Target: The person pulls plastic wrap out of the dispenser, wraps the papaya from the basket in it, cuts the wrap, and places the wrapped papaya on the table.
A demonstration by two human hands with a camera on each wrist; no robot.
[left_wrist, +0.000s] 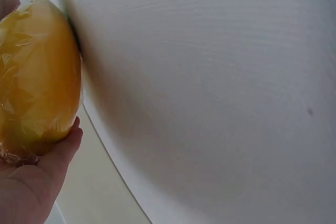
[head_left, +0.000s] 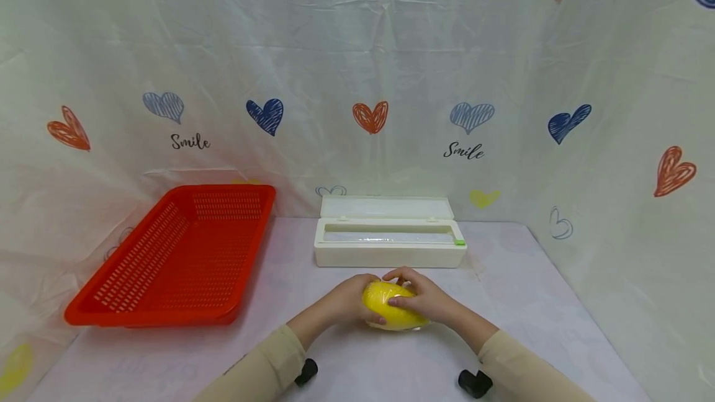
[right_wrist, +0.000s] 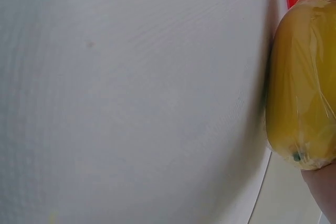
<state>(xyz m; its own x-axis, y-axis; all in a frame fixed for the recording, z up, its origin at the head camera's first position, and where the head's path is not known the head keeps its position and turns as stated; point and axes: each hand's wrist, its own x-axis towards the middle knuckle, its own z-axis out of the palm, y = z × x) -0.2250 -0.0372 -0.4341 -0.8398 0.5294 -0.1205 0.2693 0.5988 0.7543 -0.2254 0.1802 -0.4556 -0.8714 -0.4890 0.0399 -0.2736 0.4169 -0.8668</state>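
A smooth yellow oval fruit, wrapped in clear cling film, is right at the tabletop in front of the white box. My left hand grips its left end, thumb toward the near side. From the right, my right hand holds it with the thumb across the top and bent fingers at the far side. Creased film shows over the fruit in the left wrist view, bunched near the left palm. A small dark green spot marks one end of the fruit in the right wrist view.
Behind the hands stands a long white cling film dispenser box, its lid raised and a film roll inside. A red perforated plastic basket is at the left. The pale tabletop meets a heart-printed curtain at the back.
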